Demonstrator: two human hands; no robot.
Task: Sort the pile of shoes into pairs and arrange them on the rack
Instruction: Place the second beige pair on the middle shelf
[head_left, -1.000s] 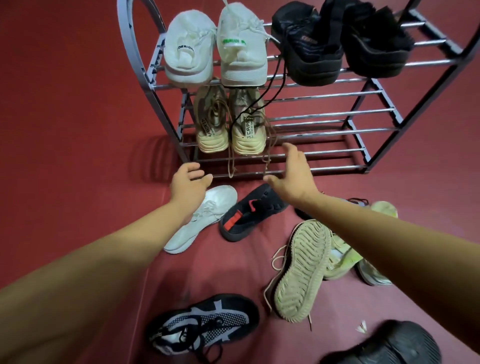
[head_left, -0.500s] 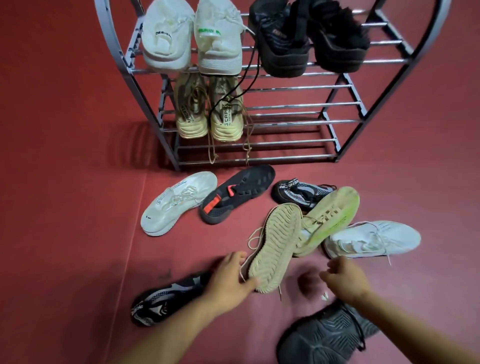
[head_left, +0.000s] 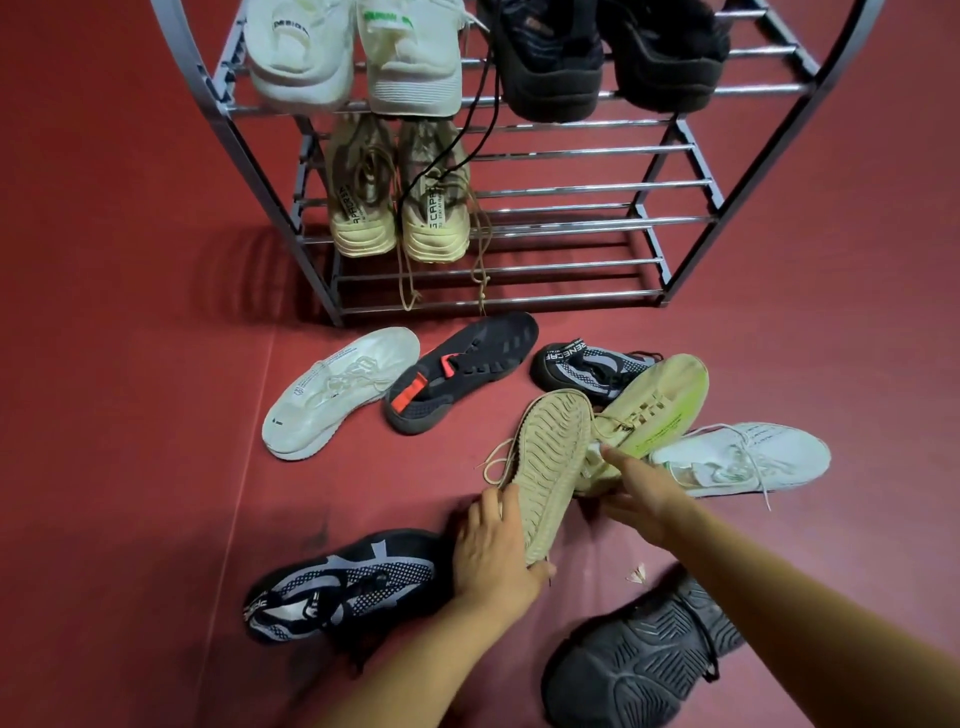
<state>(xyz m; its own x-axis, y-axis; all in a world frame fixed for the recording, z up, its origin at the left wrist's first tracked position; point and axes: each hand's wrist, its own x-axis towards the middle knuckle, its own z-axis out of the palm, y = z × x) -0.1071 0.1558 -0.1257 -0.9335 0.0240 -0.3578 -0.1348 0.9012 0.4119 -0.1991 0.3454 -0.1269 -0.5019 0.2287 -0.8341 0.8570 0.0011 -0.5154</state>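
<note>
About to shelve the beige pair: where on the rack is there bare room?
The rack's second tier is bare right of the tan sneakers, and the lowest rails show nothing. The top tier is crowded: white shoes, then black shoes. Both hands are on the beige shoes.

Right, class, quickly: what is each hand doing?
Left hand: closed on the sole-up beige shoe.
Right hand: gripping the beige-green shoe.

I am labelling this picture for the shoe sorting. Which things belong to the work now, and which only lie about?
In the job: left hand and right hand, on the sole-up beige sneaker and yellow-green sneaker; shoe rack.

Lying about: white paper scrap; red floor.
</note>
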